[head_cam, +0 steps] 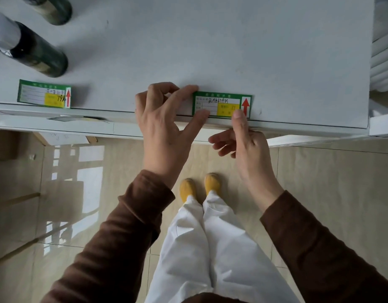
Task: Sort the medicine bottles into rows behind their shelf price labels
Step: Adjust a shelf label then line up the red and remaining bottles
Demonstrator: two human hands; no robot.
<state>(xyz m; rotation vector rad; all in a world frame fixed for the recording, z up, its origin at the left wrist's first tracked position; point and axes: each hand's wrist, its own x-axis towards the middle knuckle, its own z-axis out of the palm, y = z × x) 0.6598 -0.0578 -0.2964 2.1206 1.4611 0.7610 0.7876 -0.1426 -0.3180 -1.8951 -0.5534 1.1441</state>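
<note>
Step in hand, by the look of it: label setup, not yet bottle sorting. The left hand (164, 119) has index finger and thumb spread wide, tips touching the left edge of the right-hand price label (221, 104) at top and bottom corners. The right hand (243, 145) presses its thumb on the label's lower right corner; remaining fingers curl loosely below the shelf (210, 51) edge, holding nothing.

Next move likely calls for: label squared to the shelf edge, then hands off and reach for bottles.

Count: price labels, 2; second label (44, 94) lies well left of the fingers. Medicine bottles (33, 49), 2 visible, dark w/ pale caps, far left beyond the fingertips, behind the second label.
</note>
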